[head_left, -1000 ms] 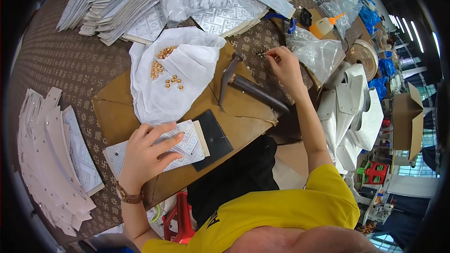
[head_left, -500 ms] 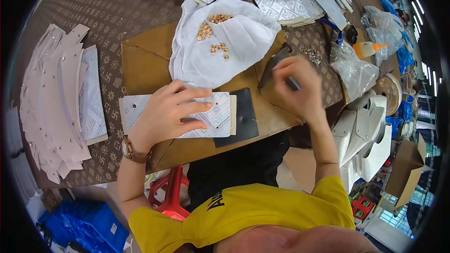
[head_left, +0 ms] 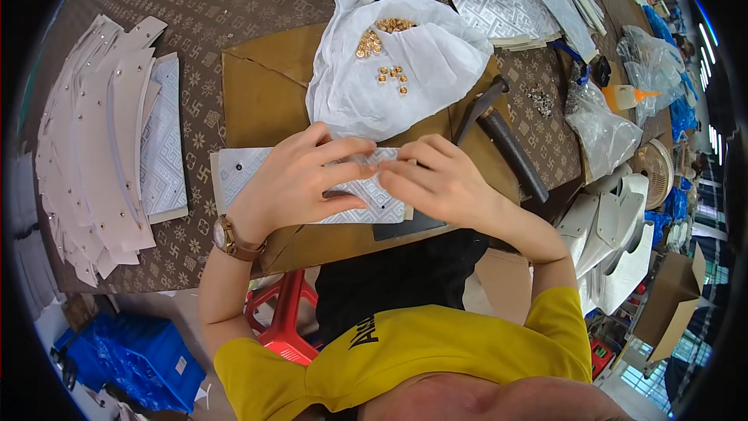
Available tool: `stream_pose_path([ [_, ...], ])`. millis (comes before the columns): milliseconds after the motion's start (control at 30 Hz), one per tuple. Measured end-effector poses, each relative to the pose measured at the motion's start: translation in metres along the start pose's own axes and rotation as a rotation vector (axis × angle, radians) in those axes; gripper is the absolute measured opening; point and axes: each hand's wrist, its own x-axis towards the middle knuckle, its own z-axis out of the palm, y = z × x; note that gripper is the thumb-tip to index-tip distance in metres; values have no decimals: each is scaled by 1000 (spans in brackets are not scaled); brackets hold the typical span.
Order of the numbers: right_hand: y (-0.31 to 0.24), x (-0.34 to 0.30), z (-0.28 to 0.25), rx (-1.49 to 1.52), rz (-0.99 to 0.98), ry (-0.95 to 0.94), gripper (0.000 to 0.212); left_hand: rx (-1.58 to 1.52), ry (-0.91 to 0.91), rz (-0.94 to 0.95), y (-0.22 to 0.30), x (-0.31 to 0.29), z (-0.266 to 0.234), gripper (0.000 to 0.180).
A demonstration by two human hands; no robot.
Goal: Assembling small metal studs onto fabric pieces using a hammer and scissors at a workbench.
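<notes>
A patterned silver-white panel with small dark dots lies before me on a brown board. My left hand rests on it, open, its fingers spread across the pattern. Over the panel's right part, my right hand has its fingers curled together, the tips close to the left fingertips. What they hold, if anything, is hidden. A hammer with a dark handle lies to the right of my right hand. A black pad shows partly under the panel's right end.
Small gold-coloured fittings lie on a white cloth behind the panel. Stacked pale pieces with metal studs are at left. Silver bits, a plastic bag and an orange-tipped bottle sit at right.
My right hand has let go of the hammer, now lying on the board, and moved left over the panel beside my left hand. My left hand has stayed on the panel.
</notes>
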Motion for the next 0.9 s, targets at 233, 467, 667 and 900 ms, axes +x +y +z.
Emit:
stream_pose_path([
  [233, 4, -23, -28, -24, 2, -77, 26, 64, 5, -22, 5, 0, 0, 38],
  [467, 32, -88, -40, -465, 729, 140, 32, 56, 23, -5, 8, 1, -1, 38],
  [667, 12, -79, -69, -119, 743, 101, 42, 61, 25, -12, 8, 2, 2, 38],
  [900, -35, -44, -72, 309, 648, 96, 46, 71, 20, -14, 10, 4, -2, 37],
])
